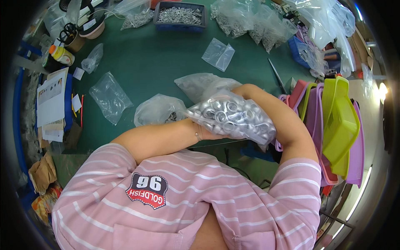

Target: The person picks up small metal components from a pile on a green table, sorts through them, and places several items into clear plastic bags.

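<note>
A clear plastic bag full of silvery metal rings lies tilted over my hands at the table's near edge. My left hand supports it from below, its fingers wrapped under the plastic and mostly hidden. At the bag's far side, only the wrist end of my right hand shows; plastic hides its fingers. Just beyond, a cloudy plastic bag touches the filled one. To the left of it rests another open clear bag with a few dark metal pieces inside.
Flat clear bags lie on the green table. A blue tray of metal parts and several filled bags line the back. Pink, purple and lime plastic baskets stack at right. Papers and a yellow bottle stand left.
</note>
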Demonstrator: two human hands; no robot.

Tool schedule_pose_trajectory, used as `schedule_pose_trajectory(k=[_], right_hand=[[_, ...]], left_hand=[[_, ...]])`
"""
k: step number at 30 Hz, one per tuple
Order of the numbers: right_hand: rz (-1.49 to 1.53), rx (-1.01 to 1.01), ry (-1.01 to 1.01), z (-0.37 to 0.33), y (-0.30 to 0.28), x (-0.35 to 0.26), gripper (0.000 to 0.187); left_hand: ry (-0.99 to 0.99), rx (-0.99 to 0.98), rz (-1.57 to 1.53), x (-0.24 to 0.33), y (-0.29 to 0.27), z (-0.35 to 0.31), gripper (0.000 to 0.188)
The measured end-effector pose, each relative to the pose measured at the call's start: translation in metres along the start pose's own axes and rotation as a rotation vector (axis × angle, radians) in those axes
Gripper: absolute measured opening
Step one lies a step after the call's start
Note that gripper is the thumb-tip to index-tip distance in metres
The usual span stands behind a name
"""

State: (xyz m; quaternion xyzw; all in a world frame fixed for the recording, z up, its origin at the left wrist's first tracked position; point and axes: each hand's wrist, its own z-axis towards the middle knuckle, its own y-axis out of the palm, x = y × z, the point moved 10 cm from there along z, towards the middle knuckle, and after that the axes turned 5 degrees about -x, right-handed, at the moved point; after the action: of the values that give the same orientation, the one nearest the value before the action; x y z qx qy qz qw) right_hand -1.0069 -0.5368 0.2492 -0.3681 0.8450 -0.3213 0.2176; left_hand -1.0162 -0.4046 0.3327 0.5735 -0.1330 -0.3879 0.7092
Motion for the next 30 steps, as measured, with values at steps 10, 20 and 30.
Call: schedule_pose_trajectory(k=[10,20,30], right_hand=[[1.701,0.442,-0.176,-0.075,0.003,0.007,0.025],[1.474,1.09,0.412,-0.119,0.057,0.087,0.031],[1.913,0.613,0.006,-0.09,0.06,0.036,0.055]], left_hand=[[0.06,0.116,-0.11,0.023,0.01,0.01,0.04],[0.103,0.07,-0.075,0.076,0.009,0.014,0.041],[0.197,0.252,-0.136,0.075,0.012,0.043,0.048]])
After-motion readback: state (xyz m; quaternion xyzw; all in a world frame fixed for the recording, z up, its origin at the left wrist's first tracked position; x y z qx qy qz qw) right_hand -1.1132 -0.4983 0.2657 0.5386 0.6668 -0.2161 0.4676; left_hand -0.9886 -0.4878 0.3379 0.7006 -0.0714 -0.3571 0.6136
